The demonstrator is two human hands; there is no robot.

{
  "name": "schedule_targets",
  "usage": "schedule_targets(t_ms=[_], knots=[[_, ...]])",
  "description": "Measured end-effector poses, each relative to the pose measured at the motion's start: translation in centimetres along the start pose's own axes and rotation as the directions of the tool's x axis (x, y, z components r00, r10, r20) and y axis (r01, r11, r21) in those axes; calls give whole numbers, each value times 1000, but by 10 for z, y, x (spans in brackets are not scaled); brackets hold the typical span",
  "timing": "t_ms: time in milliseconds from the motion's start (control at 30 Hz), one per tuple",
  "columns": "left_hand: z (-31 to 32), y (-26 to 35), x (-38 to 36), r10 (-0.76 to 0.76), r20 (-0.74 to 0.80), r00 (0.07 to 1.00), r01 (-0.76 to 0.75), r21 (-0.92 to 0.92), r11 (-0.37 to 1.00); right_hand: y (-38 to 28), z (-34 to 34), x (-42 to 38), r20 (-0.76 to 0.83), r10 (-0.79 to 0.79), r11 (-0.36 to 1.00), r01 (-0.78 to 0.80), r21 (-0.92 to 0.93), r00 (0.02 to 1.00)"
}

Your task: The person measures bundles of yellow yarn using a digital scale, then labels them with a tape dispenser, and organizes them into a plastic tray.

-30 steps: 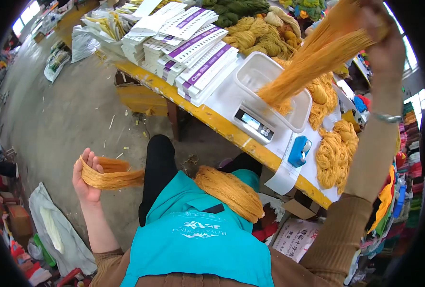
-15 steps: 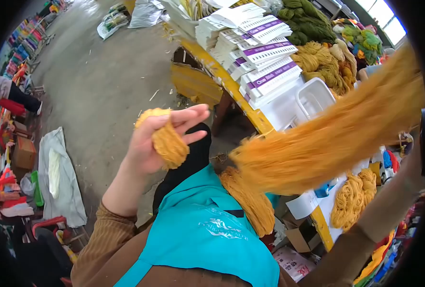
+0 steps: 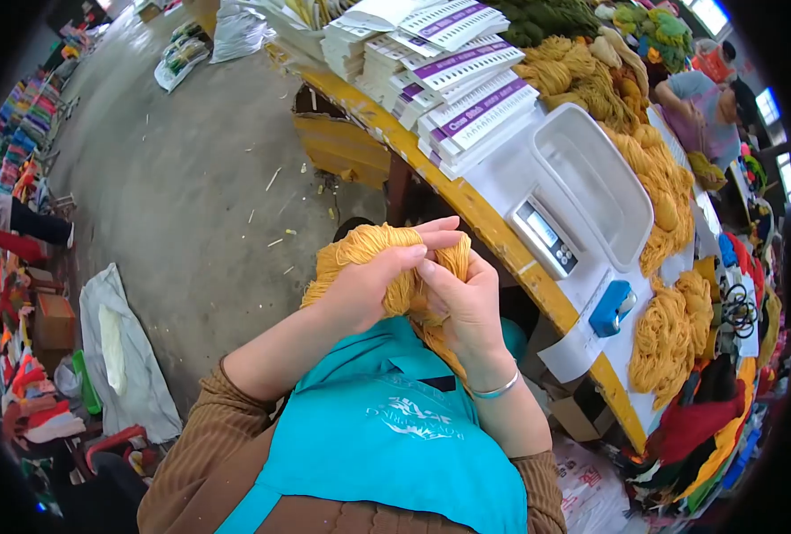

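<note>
A thick hank of golden-yellow yarn is bunched up in front of my turquoise apron. My left hand grips it, with the thumb across the strands and the yarn bulging out behind the hand. Close against it, my right hand pinches a loop of the same yarn between thumb and fingers; a bracelet circles that wrist. The two thumbs nearly meet. More yellow strands hang below the hands towards my lap, partly hidden by the right hand.
On the yellow-edged table at right are stacked printed cards, a digital scale, a white plastic tray, a blue tape dispenser and yellow yarn hanks. Another person is beyond the table.
My right hand, with the long spread of yarn, has come in from the far right to meet my left. The yarn is now gathered between both hands, and the view has shifted rightward.
</note>
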State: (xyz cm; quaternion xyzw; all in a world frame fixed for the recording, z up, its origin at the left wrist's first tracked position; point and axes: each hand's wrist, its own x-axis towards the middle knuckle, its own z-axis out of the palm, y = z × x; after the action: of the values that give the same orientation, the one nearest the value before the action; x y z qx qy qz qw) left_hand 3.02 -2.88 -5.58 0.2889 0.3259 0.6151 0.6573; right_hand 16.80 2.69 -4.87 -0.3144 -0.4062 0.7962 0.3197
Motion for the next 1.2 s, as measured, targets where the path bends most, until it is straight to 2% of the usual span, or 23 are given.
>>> schedule_targets(t_ms=[33, 167, 267, 333, 433, 667, 867, 967, 1133, 1167, 1200], knots=[[1, -4, 1, -2, 1, 1000, 2, 53, 999, 3, -4, -1, -13, 0, 1000, 0, 8, 1000], [5, -13, 1, -45, 4, 999, 45, 67, 997, 12, -18, -6, -30, 46, 987, -40, 157, 999], [3, -19, 3, -54, -3, 999, 54, 24, 998, 18, -25, -8, -68, 34, 959, -14, 284, 997], [3, -19, 4, -129, 1, 992, 129, -110, 986, 21, -29, -9, -104, 15, 929, 24, 370, 994], [1, -22, 6, -131, -9, 991, 131, -35, 991, 23, -28, -12, -119, 36, 920, 14, 392, 992], [0, -22, 11, -163, -23, 986, 161, -88, 983, 25, -30, -12, -158, -24, 929, 81, 361, 987], [-4, -26, 15, -158, -22, 987, 157, -52, 986, 25, -35, -10, -188, -41, 946, 99, 310, 981], [-10, -27, 16, -144, -31, 989, 145, 22, 989, 25, -35, -10, -206, -53, 942, 117, 315, 977], [-23, -24, 20, -171, -32, 985, 168, -90, 982, 23, -37, -10, -219, -49, 934, 122, 335, 975], [-28, -19, 19, -241, -44, 970, 233, -139, 963, 21, -40, -9, -221, -50, 934, 124, 334, 974], [-36, -10, 17, -310, -51, 949, 296, -188, 936, 18, -46, -8, -144, 13, 940, 36, 339, 990]])
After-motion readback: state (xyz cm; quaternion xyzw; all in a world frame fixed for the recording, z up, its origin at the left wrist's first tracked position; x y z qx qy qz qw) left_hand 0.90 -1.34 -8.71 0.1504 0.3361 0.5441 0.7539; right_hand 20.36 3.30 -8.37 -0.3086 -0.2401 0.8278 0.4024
